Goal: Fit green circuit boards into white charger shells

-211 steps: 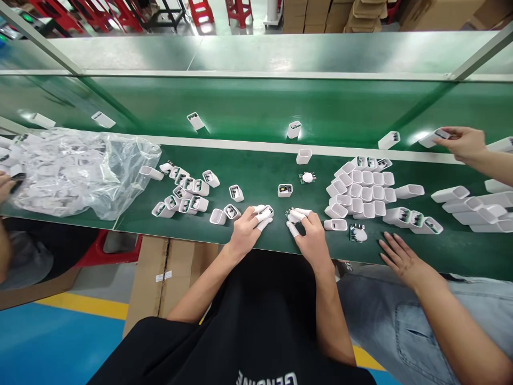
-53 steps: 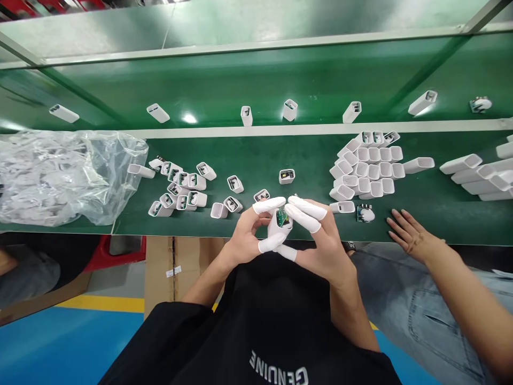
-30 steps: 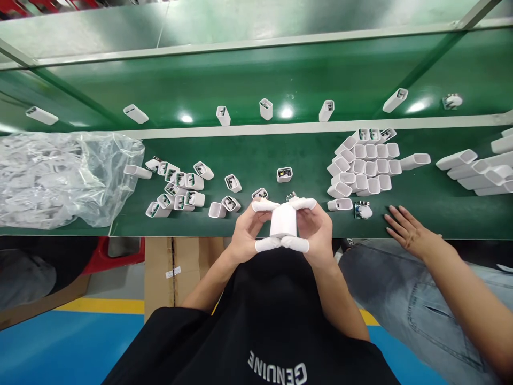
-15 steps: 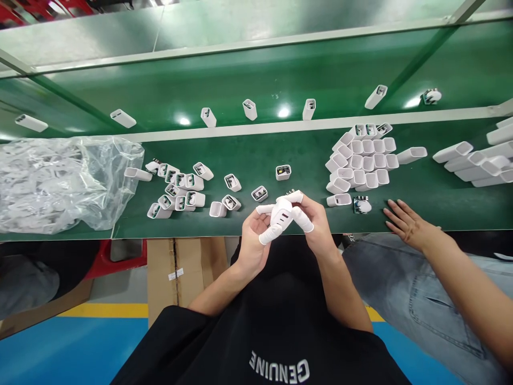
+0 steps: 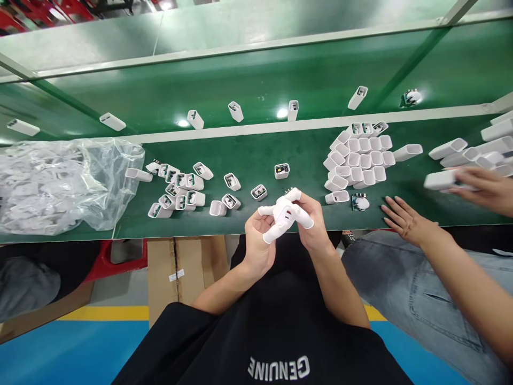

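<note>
Between my two hands is a white charger housing [image 5: 283, 207], its slotted end facing up toward me. Small metal parts of a circuit board stick out at its far side. My left hand [image 5: 258, 236] grips the left of the housing, and my right hand [image 5: 313, 222] grips the right. White finger covers are on the thumb and fingertips of both, hiding much of the housing. Just beyond lie a housing with a board inside [image 5: 281, 171] and a smaller-looking one [image 5: 258, 192]. To the right are a lying housing [image 5: 337, 197] and a bare circuit board [image 5: 360, 202].
Several filled housings [image 5: 180, 187] stand left, beside a clear plastic bag [image 5: 120, 176] of white parts. A cluster of open housings [image 5: 363, 158] stands right. A co-worker's hand [image 5: 411, 222] rests on the bench; another hand [image 5: 484, 184] holds a white housing. Spaced housings [image 5: 235, 111] lie on the far green strip.
My hands have tilted the charger housing slightly, with both still gripping it. Housings on the far strip have shifted left. A co-worker's hand holding a white housing has come in at the right.
</note>
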A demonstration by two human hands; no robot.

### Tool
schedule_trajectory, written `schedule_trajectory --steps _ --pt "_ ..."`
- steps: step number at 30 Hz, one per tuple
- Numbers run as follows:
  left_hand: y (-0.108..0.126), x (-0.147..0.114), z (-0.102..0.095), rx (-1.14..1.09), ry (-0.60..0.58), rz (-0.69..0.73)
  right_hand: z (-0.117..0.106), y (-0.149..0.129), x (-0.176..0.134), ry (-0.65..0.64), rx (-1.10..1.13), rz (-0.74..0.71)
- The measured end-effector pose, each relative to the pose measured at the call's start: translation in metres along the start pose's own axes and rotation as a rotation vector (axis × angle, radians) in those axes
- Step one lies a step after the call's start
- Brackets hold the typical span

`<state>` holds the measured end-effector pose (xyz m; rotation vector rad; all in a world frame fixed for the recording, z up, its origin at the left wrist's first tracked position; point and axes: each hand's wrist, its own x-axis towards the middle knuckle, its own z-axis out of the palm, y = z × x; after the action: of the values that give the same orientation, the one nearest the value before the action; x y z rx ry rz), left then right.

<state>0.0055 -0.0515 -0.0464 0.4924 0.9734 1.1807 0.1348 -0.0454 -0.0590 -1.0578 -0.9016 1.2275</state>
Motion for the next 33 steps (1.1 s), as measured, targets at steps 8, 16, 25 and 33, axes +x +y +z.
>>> schedule_trajectory --steps 8,16,25,33 --pt "-0.007 0.004 -0.003 -0.017 0.015 0.097 -0.002 0.0 0.001 -0.057 -0.061 0.012" --pt "-0.015 0.007 -0.003 -0.025 0.004 0.078 -0.004 0.005 0.003 -0.034 0.028 0.078" --pt "-0.01 0.003 0.003 -0.002 -0.016 -0.036 -0.004 0.017 0.009 0.087 -0.079 0.075" --pt "-0.009 0.005 -0.003 -0.013 -0.041 -0.1 -0.018 0.015 0.009 -0.006 -0.181 0.091"
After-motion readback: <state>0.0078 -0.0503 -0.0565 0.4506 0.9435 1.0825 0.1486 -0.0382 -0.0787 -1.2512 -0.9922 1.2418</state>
